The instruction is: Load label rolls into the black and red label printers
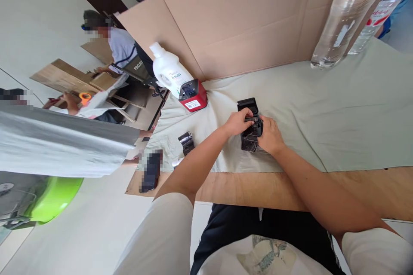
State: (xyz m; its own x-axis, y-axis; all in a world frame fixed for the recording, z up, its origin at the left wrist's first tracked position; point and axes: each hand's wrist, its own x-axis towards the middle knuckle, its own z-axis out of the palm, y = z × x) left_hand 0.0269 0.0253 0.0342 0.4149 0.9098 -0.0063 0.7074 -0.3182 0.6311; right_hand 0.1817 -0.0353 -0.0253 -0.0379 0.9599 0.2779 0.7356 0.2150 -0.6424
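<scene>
- left hand (238, 123): gripping black case (249, 141), upper part;
- right hand (271, 135): gripping its right side;
- black case: on desk (251, 187), near frame centre;
- phone (151, 172): lower left of frame

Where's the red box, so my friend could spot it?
Find the big cardboard sheet standing behind the pale cloth. Near its left end is a white bottle, with the red box by its base. Unlike the bottle, it's squat, with red sides and a black top.

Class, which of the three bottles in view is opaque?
The white bottle beside the red box; the large bottle and the red-labelled bottle at right are see-through.
</scene>
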